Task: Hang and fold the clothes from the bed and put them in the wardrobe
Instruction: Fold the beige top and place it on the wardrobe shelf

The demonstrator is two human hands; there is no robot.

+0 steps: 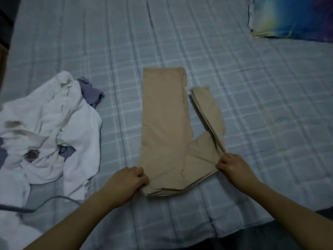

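Beige trousers are being held flat at the centre of the bed. Their near edge is being gripped at 7 o'clock by the left hand and pinched at 4 o'clock by the right hand.

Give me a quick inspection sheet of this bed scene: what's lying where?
Surface: bed sheet, pale blue checked.
Job's things: beige trousers laid flat, part folded; pile of white clothes to their left, with grey-purple cloth showing.
Clutter: nothing seen.
Hands: left hand grips the trousers' near left corner; right hand pinches the near right fold.
Cables: grey cable beside the pile.
Surroundings: multicoloured pillow at far right.
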